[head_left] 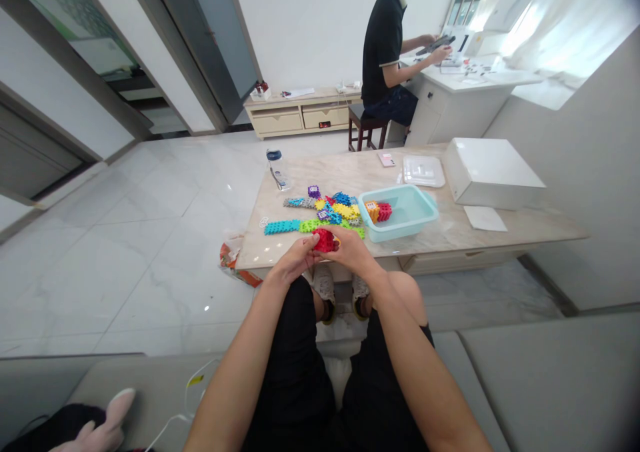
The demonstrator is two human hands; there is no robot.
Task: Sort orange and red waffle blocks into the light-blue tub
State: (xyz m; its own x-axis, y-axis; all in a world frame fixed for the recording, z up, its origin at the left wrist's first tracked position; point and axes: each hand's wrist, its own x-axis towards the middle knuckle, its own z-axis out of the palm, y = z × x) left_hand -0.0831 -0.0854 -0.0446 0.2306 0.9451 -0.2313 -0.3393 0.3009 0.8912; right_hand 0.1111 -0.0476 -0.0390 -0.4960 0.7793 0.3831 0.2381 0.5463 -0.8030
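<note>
Both of my hands meet at the table's near edge around a red block piece (324, 241). My left hand (299, 255) grips its left side, thumb on top. From the right, my right hand (349, 247) has its fingers wrapped over the piece. Just beyond lie a teal strip of blocks (281, 227), a green strip (307, 226), yellow blocks (346, 211), blue blocks (342, 199) and a purple block (313, 191). A light blue basin (427, 222) stands to the right, with orange blocks (371, 210) and red blocks (385, 211) inside at its left end.
On the table (450, 237) are a water bottle (279, 174), a clear lid (423, 171), a white box (493, 169) and a paper sheet (485, 218). A person (383, 45) sits on a stool beyond it. An orange bag (233, 259) lies by the table's left end.
</note>
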